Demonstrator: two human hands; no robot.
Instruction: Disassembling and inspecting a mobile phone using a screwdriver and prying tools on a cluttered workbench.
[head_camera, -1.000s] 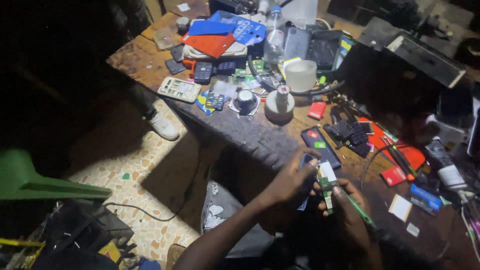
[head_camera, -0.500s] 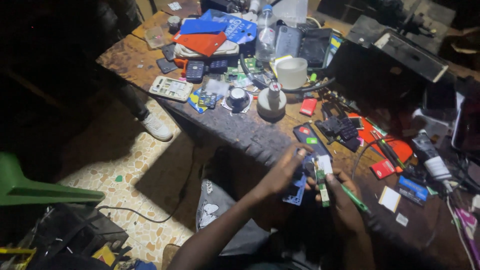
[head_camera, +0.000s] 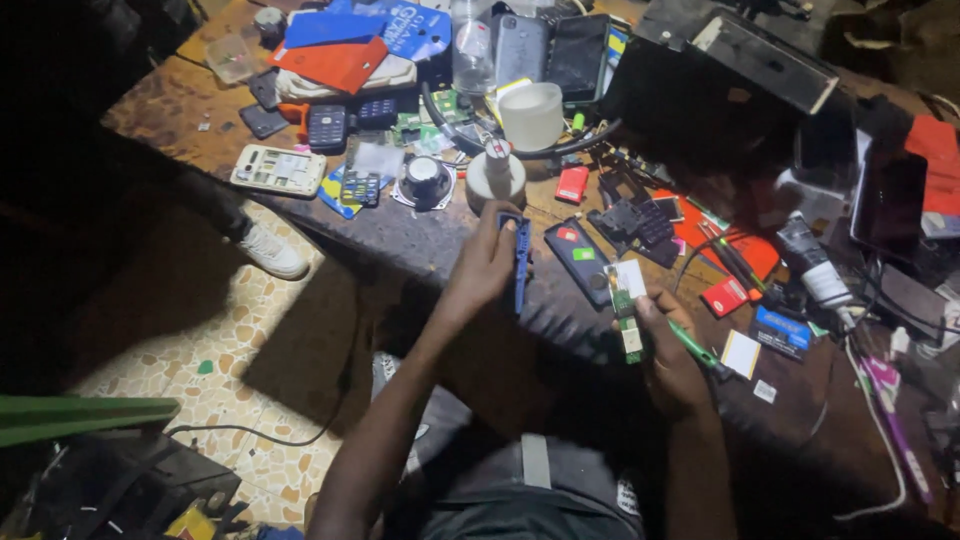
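At the near edge of the bench:
Left hand (head_camera: 487, 262): clamped on a blue phone frame (head_camera: 519, 262), held upright above the bench edge.
Right hand (head_camera: 668, 350): gripping a green circuit board (head_camera: 626, 310) and a green-handled tool (head_camera: 697, 350).
Risk: both parts hang past the edge; a loosened grip likely drops them.
Surface: wooden bench (head_camera: 170, 95), crowded with phones and parts.
Room: dim, patterned tile floor (head_camera: 200, 340) left.

Left hand (head_camera: 487, 268): bare, no glove, no ring or watch visible.
Right hand (head_camera: 668, 352): bare, no glove, wrist without a band.
Arms: both bare up to the picture's lower edge, no sleeves visible.
Lap: dark grey garment with a lighter grey strip in the middle; its details are too dark to tell.
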